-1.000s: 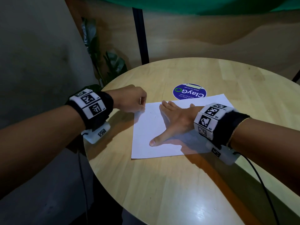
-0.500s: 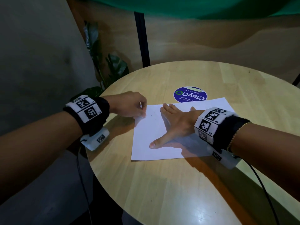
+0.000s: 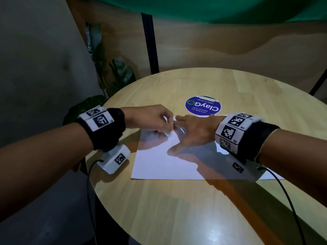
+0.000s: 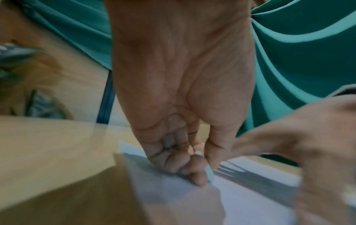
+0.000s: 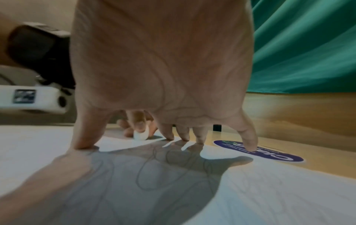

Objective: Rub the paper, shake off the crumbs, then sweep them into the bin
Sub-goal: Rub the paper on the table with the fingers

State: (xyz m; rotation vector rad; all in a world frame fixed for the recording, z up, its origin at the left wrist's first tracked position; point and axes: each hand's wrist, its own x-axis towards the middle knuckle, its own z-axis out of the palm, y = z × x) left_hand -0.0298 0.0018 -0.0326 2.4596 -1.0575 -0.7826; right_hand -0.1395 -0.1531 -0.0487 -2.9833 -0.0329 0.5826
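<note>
A white sheet of paper [image 3: 159, 165] lies on the round wooden table [image 3: 177, 209]. My left hand [image 3: 162, 124] is at the sheet's far left part and pinches a small white eraser [image 3: 168, 133] between thumb and fingers. The eraser's [image 5: 141, 135] lower end touches the paper [image 5: 250, 190], which carries faint pencil lines. My right hand [image 3: 192, 131] lies flat on the sheet with fingers spread, its fingertips right beside the eraser. In the left wrist view the left hand's [image 4: 183, 91] curled fingers rest on the paper [image 4: 240, 197] around the eraser [image 4: 210, 173].
A round blue sticker [image 3: 203, 105] is stuck to the table just beyond the paper. Plant leaves [image 3: 116, 73] stand off the table's far left edge beside a black pole [image 3: 150, 43]. A green curtain [image 5: 308, 53] hangs behind. Cables trail from both wrist units.
My left hand has moved right from the sheet's left edge onto the paper, bringing the eraser close to the right fingertips. The right hand stays flat on the sheet.
</note>
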